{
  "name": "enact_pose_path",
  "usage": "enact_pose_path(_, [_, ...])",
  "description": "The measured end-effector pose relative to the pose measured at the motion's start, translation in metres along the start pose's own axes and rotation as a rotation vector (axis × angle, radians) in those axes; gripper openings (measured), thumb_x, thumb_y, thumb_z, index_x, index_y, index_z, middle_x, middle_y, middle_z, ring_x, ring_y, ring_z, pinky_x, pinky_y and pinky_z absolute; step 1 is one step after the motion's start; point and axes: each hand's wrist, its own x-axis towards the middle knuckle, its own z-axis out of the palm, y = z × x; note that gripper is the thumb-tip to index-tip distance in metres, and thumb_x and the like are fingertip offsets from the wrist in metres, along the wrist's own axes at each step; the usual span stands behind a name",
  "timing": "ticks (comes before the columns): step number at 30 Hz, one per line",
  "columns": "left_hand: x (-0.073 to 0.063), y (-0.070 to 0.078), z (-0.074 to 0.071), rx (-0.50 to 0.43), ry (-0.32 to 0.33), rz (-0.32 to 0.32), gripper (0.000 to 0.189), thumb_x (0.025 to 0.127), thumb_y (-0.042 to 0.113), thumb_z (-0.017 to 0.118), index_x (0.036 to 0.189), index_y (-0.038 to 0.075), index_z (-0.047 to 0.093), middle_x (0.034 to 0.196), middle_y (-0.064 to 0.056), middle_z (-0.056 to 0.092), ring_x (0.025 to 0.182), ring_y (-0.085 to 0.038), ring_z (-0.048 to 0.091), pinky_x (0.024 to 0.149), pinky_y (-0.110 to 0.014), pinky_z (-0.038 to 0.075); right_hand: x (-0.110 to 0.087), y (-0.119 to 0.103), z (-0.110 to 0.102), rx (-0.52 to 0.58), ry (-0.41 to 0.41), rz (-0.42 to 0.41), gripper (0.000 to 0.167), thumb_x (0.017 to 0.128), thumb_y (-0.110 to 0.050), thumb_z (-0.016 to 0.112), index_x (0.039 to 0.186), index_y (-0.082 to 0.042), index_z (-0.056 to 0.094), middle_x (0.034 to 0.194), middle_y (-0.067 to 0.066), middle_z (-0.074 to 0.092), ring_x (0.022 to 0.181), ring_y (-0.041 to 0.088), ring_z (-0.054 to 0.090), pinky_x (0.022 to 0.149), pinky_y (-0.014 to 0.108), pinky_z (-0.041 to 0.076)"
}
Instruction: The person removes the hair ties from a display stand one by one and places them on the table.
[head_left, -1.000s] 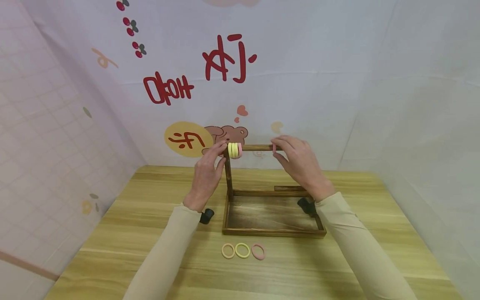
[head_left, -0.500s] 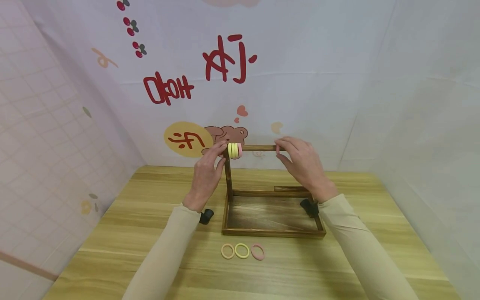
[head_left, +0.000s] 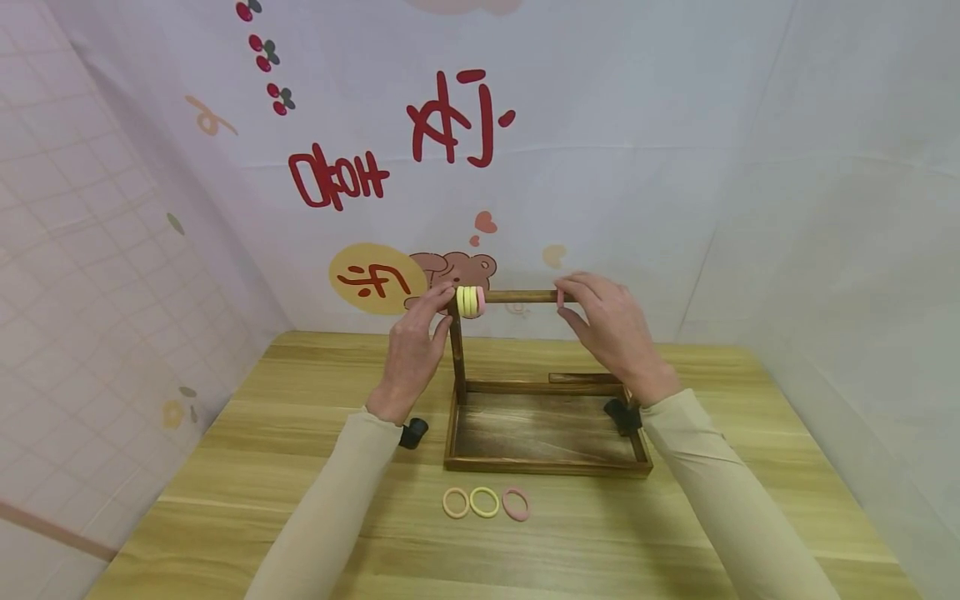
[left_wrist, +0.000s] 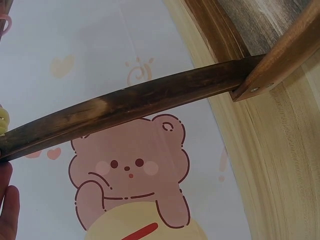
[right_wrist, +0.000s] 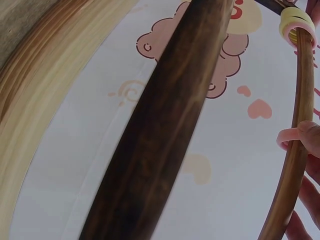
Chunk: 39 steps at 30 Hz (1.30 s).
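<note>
A dark wooden stand has a horizontal rod (head_left: 521, 296) above a shallow tray base (head_left: 547, 467). At the rod's left end sit several yellow rings (head_left: 467, 302), with a pink ring beside them. My left hand (head_left: 411, 358) holds the top of the left post (head_left: 458, 358) between fingers and thumb; only its fingertips show in the left wrist view. Further right, my right hand (head_left: 611, 325) pinches another pink ring (right_wrist: 287, 135) that circles the rod. The rod's right end is hidden behind that hand in the head view.
On the table in front of the tray lie an orange ring (head_left: 456, 516), a yellow ring (head_left: 485, 515) and a pink ring (head_left: 519, 517) in a row. A printed white cloth (head_left: 600, 208) hangs behind the table. Black devices (head_left: 414, 433) sit at both wrists.
My right hand has slid the pinched pink ring a little to the right along the rod. The left hand and the other rings have stayed put.
</note>
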Motion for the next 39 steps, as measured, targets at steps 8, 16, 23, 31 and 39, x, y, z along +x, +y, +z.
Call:
enact_pose_path(8, [-0.0007,0.0002,-0.0012,-0.008,-0.010,-0.015,0.043,0.089,-0.009,0.076,0.131,-0.005,0.065,0.139,-0.016,0.065,0.117,-0.034,0.068,0.093,-0.046,0.060,-0.0015,0.0014,-0.0020,0.001,0.001,0.001,0.038,0.083,0.001,0.086,0.118,0.001,0.071,0.118,0.014,0.072,0.111,0.035,0.067,0.083,0.055,0.056])
enact_pose_path(16, [-0.0002,0.0005,-0.0021,-0.010,-0.002,-0.007,0.043,0.088,-0.009,0.076,0.129,-0.005,0.066,0.138,-0.016,0.065,0.117,-0.033,0.069,0.093,-0.046,0.060,-0.0020,0.0025,-0.0044,-0.009,-0.007,0.010,0.041,0.082,0.001,0.086,0.120,0.001,0.071,0.119,0.015,0.072,0.111,0.036,0.067,0.083,0.056,0.056])
enact_pose_path(23, [0.0001,0.0002,-0.0022,-0.007,0.000,0.003,0.044,0.088,-0.010,0.076,0.130,-0.005,0.065,0.138,-0.016,0.065,0.118,-0.034,0.068,0.094,-0.046,0.059,-0.0024,0.0039,-0.0069,-0.008,-0.007,0.005,0.041,0.082,0.001,0.086,0.120,0.001,0.071,0.119,0.016,0.072,0.111,0.036,0.067,0.084,0.056,0.056])
enact_pose_path(31, [-0.0004,0.0006,-0.0018,-0.016,-0.009,0.007,0.044,0.089,-0.009,0.076,0.132,-0.005,0.064,0.141,-0.015,0.064,0.118,-0.032,0.068,0.095,-0.045,0.059,-0.0053,0.0067,-0.0086,-0.006,-0.001,0.010,0.040,0.082,0.002,0.086,0.118,0.002,0.071,0.119,0.016,0.071,0.112,0.037,0.067,0.086,0.056,0.055])
enact_pose_path(39, [-0.0006,0.0013,-0.0019,-0.023,-0.005,0.008,0.045,0.088,-0.010,0.076,0.131,-0.005,0.065,0.141,-0.014,0.064,0.118,-0.032,0.068,0.095,-0.045,0.059,-0.0077,0.0096,-0.0098,-0.012,-0.001,0.014,0.042,0.082,0.002,0.086,0.120,0.002,0.070,0.120,0.017,0.071,0.111,0.037,0.067,0.085,0.056,0.056])
